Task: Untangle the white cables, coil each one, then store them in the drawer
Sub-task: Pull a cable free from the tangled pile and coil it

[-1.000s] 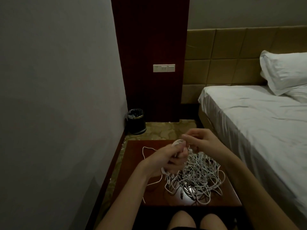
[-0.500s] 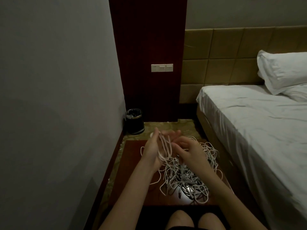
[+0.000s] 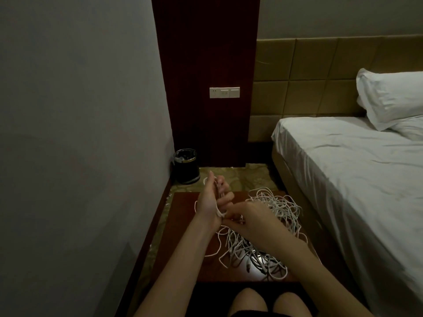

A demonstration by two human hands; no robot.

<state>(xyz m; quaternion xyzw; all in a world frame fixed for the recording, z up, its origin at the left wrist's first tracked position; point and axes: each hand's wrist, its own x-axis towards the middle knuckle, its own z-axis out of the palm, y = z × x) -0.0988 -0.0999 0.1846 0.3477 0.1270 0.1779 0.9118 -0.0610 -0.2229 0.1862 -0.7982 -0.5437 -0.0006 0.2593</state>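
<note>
A tangled heap of white cables (image 3: 270,227) lies on the dark red wooden nightstand (image 3: 183,243). My left hand (image 3: 211,199) is raised upright above the nightstand's far left, fingers pointing up, with loops of one white cable (image 3: 220,213) wound round its palm. My right hand (image 3: 249,219) sits just to its right over the heap, fingers curled, pinching the cable strand near the left palm's heel. A loose strand trails from my left hand down to the tabletop. No drawer is visible.
A grey wall runs along the left. A black waste bin (image 3: 185,165) stands on the patterned carpet beyond the nightstand. A bed with white sheet (image 3: 343,179) and pillow (image 3: 389,99) lies on the right. My knees (image 3: 267,303) show below the nightstand's near edge.
My left hand opened from a fist into an upright palm wrapped in cable loops. My right hand dropped from above the heap to the base of the left palm, drawing the strand round.
</note>
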